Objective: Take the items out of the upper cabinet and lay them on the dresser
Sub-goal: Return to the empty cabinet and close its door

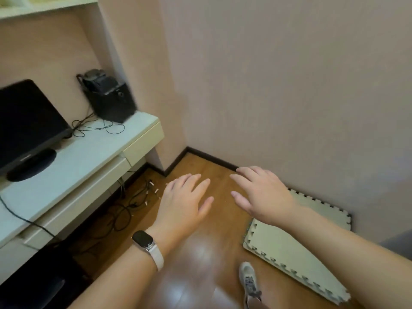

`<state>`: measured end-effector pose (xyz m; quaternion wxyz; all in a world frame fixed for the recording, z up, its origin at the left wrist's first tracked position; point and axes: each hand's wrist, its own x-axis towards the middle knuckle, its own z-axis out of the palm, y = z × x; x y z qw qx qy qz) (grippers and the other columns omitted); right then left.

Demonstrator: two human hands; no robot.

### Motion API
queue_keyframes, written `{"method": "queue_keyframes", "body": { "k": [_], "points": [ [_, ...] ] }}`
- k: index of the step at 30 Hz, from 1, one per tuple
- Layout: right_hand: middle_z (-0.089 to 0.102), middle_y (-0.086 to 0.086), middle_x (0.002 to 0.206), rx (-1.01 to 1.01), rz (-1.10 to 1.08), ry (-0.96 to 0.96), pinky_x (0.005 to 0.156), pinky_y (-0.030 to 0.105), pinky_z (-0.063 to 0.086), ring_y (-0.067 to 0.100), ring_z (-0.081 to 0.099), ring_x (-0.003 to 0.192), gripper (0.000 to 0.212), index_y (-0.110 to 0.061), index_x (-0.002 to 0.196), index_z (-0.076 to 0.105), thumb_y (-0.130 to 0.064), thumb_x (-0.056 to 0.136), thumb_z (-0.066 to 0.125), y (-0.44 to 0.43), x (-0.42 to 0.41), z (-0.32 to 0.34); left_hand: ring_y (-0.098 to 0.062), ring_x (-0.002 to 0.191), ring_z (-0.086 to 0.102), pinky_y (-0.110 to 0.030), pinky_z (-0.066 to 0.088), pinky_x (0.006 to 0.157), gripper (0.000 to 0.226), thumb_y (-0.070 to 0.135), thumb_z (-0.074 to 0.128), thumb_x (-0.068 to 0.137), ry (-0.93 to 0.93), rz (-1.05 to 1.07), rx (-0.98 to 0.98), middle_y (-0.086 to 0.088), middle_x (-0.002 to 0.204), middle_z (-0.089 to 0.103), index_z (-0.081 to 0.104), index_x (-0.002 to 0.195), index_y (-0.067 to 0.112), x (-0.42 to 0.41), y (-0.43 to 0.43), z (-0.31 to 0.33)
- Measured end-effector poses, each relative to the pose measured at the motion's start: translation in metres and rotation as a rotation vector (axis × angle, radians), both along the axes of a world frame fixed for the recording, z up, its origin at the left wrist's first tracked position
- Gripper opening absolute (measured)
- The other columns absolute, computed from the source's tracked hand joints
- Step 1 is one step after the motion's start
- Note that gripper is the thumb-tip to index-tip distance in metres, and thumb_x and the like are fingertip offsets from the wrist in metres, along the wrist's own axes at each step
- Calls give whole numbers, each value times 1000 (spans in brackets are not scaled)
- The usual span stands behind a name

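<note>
Dark monitor (26, 121) at the counter's (84, 157) left, black speaker (109, 99) with loose cables at its back right corner. Upper cabinet (44, 5) edge just visible top left, contents hidden. Left hand (182, 201) flat, fingers spread, holding nothing, above the floor (200, 253). Right hand (263, 195) likewise wide and empty, near the foam mat (296, 253).

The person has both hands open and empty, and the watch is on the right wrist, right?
Not quite. The head view shows the watch on the left wrist, not the right. The rest holds: the left hand and the right hand are both open and empty.
</note>
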<state>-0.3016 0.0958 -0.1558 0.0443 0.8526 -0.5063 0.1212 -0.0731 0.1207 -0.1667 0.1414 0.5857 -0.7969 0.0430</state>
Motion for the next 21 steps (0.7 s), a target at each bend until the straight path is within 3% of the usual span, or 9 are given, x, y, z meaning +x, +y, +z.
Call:
{"method": "queue_keyframes", "body": {
  "k": [13, 21],
  "points": [
    [65, 6, 120, -62, 222, -106, 84, 41, 49, 30, 60, 109, 50, -16, 120, 65, -48, 89, 44, -208, -21, 44, -22, 125, 51, -41, 41, 102, 46, 48, 46, 92, -125, 244, -84, 0, 133, 59, 58, 131, 27, -31, -162, 55],
    [63, 7, 122, -99, 374, -140, 87, 41, 48, 30, 57, 112, 49, -15, 122, 63, -48, 90, 46, -295, 24, 67, -24, 118, 54, -40, 43, 96, 45, 47, 48, 90, -165, 379, -154, -2, 128, 62, 61, 126, 24, 4, -210, 78]
  ]
}}
